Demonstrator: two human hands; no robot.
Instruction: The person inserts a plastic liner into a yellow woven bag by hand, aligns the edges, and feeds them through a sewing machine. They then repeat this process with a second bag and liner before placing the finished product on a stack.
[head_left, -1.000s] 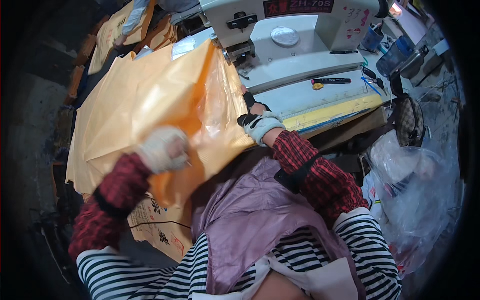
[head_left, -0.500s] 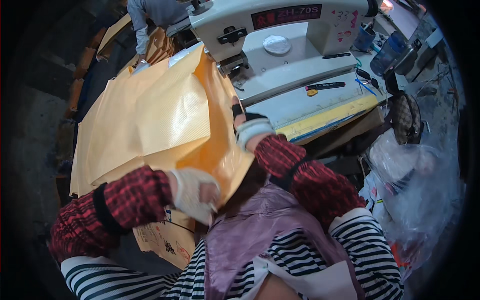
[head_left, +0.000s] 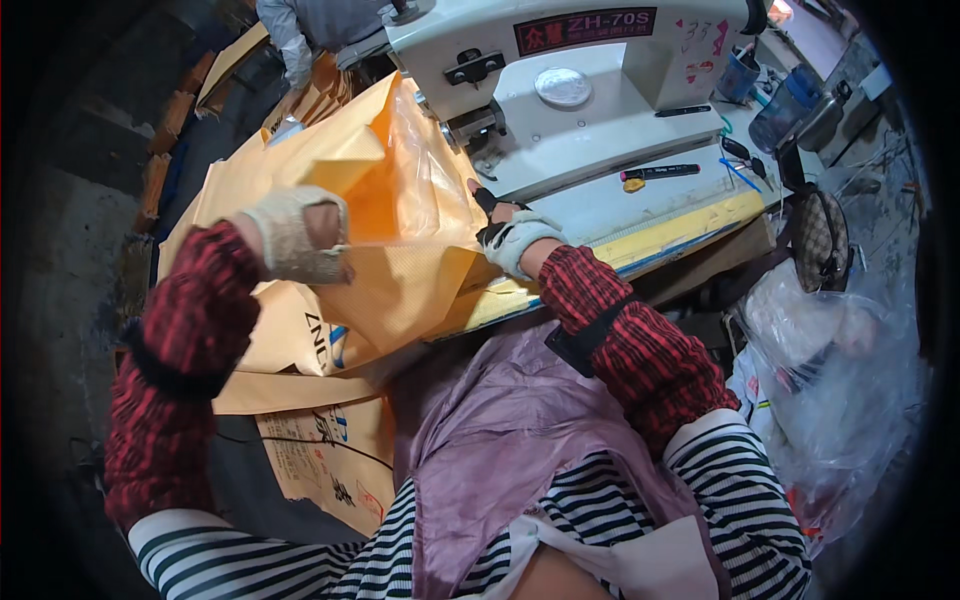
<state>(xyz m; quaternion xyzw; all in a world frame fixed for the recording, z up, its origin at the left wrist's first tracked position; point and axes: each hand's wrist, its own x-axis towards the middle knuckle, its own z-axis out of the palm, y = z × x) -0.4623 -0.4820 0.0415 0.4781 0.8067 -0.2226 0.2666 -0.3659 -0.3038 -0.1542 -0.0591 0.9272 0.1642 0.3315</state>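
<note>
A large tan woven sack (head_left: 405, 290) lies across the sewing machine's bed and front edge, its mouth spread apart and a shiny clear liner (head_left: 415, 150) showing inside. My left hand (head_left: 300, 238), in a pale fingerless glove, is closed at the near flap of the sack, its fingertips slightly blurred. Beside the machine head, my right hand (head_left: 512, 228) pinches the right edge of the sack's mouth; it wears a pale glove and black finger covers. The white industrial sewing machine (head_left: 600, 140) stands just beyond, its needle area right above the sack's edge.
On the machine table lie a black marker (head_left: 672, 172), a dark pen (head_left: 682, 111) and sunglasses (head_left: 742, 152). A blue jug (head_left: 785, 115) stands at the right. Printed tan sacks (head_left: 330, 465) hang by my lap. A co-worker's sleeve (head_left: 292, 45) shows at far left.
My left hand has swung up and to the left from near my lap, folding the sack's near side over and spreading its mouth. My right hand stays at the sack's right edge.
</note>
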